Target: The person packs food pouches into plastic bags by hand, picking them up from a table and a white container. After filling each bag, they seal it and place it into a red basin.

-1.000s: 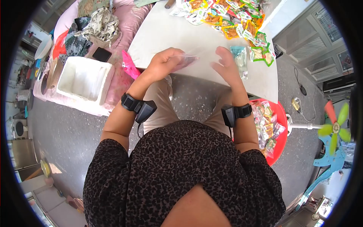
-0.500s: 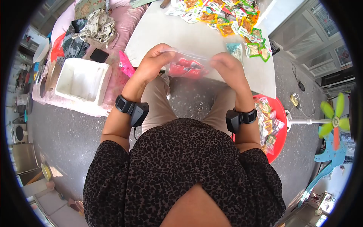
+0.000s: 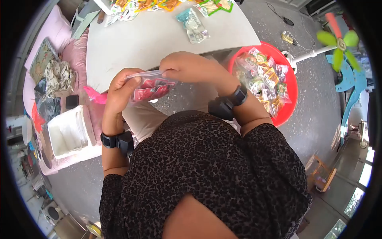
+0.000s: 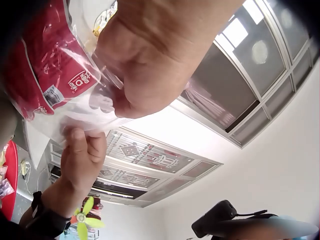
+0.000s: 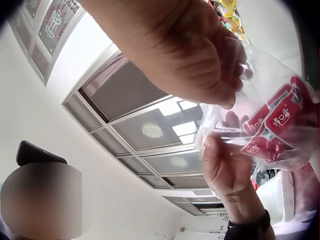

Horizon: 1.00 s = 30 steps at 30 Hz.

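Center left of the head view: left hand (image 3: 119, 91) and right hand (image 3: 190, 67) each pinch the top edge of a clear bag (image 3: 144, 77) holding red packets (image 3: 152, 91), just below a white table (image 3: 151, 38).

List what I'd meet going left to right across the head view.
Foam box → left hand → bag of red packets, pinched by both hands → right hand → red basin → fan.
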### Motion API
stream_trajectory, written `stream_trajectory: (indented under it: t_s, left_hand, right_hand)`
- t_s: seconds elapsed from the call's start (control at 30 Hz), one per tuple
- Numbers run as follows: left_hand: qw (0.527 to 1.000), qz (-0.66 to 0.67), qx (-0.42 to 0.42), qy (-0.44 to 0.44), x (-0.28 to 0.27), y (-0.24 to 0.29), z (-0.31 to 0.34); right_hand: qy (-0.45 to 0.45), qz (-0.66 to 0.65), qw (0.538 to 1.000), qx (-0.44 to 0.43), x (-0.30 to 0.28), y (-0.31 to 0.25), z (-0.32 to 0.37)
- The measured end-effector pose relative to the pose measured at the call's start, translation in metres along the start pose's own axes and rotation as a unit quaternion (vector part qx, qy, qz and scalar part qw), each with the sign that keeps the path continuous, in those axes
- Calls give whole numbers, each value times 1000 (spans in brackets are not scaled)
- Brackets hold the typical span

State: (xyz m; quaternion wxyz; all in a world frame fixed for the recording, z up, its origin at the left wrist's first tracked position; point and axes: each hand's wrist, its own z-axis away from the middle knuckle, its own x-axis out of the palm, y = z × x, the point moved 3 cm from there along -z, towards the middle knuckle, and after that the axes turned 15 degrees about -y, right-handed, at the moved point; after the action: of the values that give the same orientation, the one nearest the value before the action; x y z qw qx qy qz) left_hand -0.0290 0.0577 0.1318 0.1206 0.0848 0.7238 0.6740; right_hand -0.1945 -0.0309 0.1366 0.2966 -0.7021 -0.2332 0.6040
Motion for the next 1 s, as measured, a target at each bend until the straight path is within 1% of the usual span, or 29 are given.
stream_trajectory:
  t_s: [0.07,0.13,0.23,0.3,0.33,0.37,0.43,0.47,0.5,0.53,0.67,0.7,0.8,0.83,0.93,1.0]
  left_hand:
    - [999,44,1,-5,5,-9,0]
    - [998,58,-7,-27,13,-10,-2]
    - [996,72,-4,-46,14,-21,-3]
    - [993,99,-3,-57,9,-35,-6]
    - [993,105,-24,-46,5,-45,-7]
    - [992,110,-48,-36,0,-57,-6]
    - [986,134,-96,-15,-9,-85,-2]
    - [982,142,-127,-7,-12,-100,2]
    - [976,149,-157,2,-15,-115,5]
    - [970,156,-185,11,-17,-130,9]
    - [942,169,-288,22,-15,-194,30]
    - [944,152,-291,7,-15,-204,32]
    - [942,163,-294,15,-5,-206,24]
    - [942,149,-301,9,-4,-211,23]
    - [940,116,-320,-5,-4,-222,22]
    - [940,108,-322,-3,-2,-220,22]
  right_hand:
    - [-8,-27,999,16,0,0,11]
    - [-13,-48,998,29,-3,-10,23]
    - [12,24,999,22,-10,-12,49]
    - [35,33,997,60,-27,-12,79]
    - [47,38,989,135,-38,-17,97]
    - [51,-12,981,185,-47,-14,116]
    - [137,-39,966,214,-55,2,160]
    - [139,2,964,226,-60,5,180]
    - [159,-31,947,277,-60,10,200]
    - [177,-96,927,315,-57,16,219]
    - [232,-78,868,432,-33,60,299]
    - [248,-79,849,459,-24,70,318]
    - [307,-143,789,512,3,91,366]
    - [339,-155,770,518,13,97,384]
    - [359,-153,709,587,43,112,436]
    - [378,-187,681,599,63,114,466]
